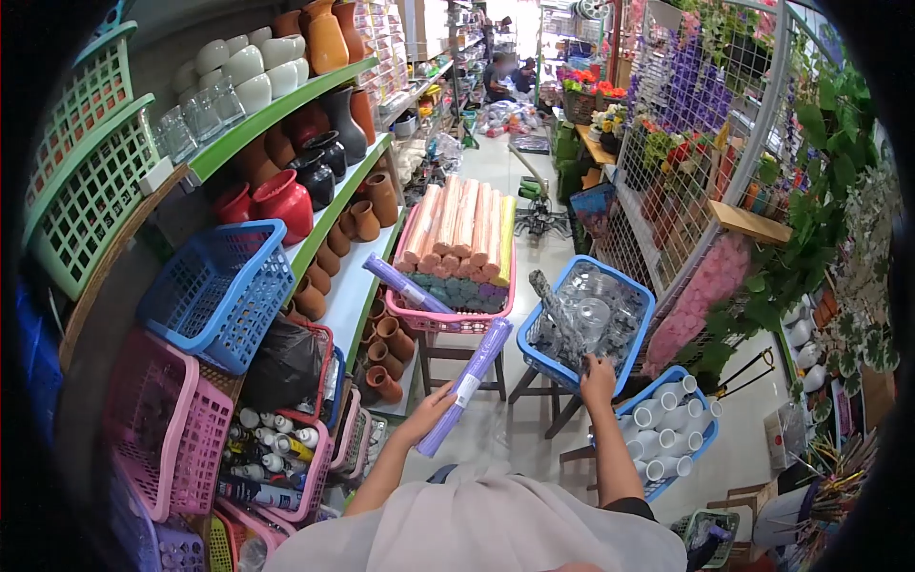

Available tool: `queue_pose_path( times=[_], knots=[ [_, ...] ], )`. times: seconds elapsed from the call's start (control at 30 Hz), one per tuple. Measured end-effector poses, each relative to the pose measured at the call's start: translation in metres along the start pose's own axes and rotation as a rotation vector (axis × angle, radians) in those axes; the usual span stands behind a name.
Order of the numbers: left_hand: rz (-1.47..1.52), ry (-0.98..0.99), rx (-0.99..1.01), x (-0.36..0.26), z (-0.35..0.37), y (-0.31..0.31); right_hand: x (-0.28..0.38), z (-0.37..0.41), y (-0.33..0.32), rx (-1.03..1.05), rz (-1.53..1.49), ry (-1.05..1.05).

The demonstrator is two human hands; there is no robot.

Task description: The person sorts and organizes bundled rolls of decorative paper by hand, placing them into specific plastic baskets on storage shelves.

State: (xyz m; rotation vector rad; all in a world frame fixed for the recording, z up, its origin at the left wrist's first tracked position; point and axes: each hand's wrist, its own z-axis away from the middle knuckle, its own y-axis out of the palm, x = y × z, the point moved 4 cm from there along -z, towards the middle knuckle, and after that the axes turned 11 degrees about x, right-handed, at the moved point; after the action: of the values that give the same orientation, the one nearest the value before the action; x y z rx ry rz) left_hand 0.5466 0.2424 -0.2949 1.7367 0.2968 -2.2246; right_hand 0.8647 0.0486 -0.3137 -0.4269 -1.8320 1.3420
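Note:
My left hand [434,410] is closed around a purple wrapped roll [463,386] with a white label, held in front of a pink basket [429,322]. That basket holds stacked pink rolls [457,224], a yellow roll [505,238] and dark rolls; another purple roll [405,284] lies slanted on its left edge. My right hand [598,377] has its fingers pressed together at the front rim of a blue basket [637,329], by a dark, crumpled plastic-wrapped bundle [562,310]. Clear plastic items [596,310] lie inside. What the fingers grip is too small to tell.
Shelves [334,205] with pots stand left, beside empty blue [214,296] and pink baskets. A blue basket [658,486] of white cylinders sits low right. Wire racks [686,143] with flowers line the right. Two people [498,78] are far down the aisle.

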Motion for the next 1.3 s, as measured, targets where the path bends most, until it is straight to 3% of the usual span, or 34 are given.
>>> queue_pose_path(
  times=[0.17,0.3,0.4,0.47,0.53,0.6,0.63,0.7,0.83,0.93,1.0,1.07,1.1,1.3],
  knots=[
    [0.018,0.092,-0.103,-0.003,0.009,-0.012,0.002,-0.001,0.018,-0.041,0.102,0.065],
    [0.147,0.039,-0.095,-0.001,0.014,-0.016,0.029,0.012,-0.004,-0.125,0.161,0.043],
    [0.216,0.079,-0.114,-0.005,0.016,-0.016,0.065,0.019,-0.017,-0.258,0.163,-0.124],
    [0.277,0.095,-0.125,-0.003,0.016,-0.017,0.087,0.023,-0.003,-0.016,-0.159,-0.334],
    [0.283,0.121,-0.142,-0.005,0.018,-0.016,0.113,0.034,0.01,0.062,-0.398,-0.47],
    [0.29,0.148,-0.168,-0.005,0.019,-0.016,0.142,0.05,0.015,0.356,-0.522,-0.351],
    [0.27,0.191,-0.19,-0.004,0.019,-0.017,0.155,0.055,0.016,0.366,-0.521,-0.366],
    [0.307,0.234,-0.196,-0.009,0.027,-0.018,0.18,0.07,0.032,0.716,-0.721,-0.389],
    [0.331,0.33,-0.26,-0.015,0.048,-0.019,0.229,0.103,0.036,1.04,-0.807,-0.646],
    [0.271,0.327,-0.273,-0.01,0.067,-0.028,0.25,0.118,0.047,1.218,-0.967,-0.572],
    [0.309,0.319,-0.343,-0.006,0.085,-0.033,0.262,0.122,0.054,1.256,-0.941,-0.6],
    [0.331,0.355,-0.375,-0.005,0.1,-0.041,0.277,0.119,0.052,1.121,-0.789,-0.706],
    [0.326,0.356,-0.392,-0.005,0.107,-0.045,0.284,0.122,0.056,0.997,-0.873,-0.821],
    [0.218,0.498,-0.513,-0.025,0.159,-0.056,0.333,0.146,0.046,1.059,-0.899,-0.866]
  ],
)
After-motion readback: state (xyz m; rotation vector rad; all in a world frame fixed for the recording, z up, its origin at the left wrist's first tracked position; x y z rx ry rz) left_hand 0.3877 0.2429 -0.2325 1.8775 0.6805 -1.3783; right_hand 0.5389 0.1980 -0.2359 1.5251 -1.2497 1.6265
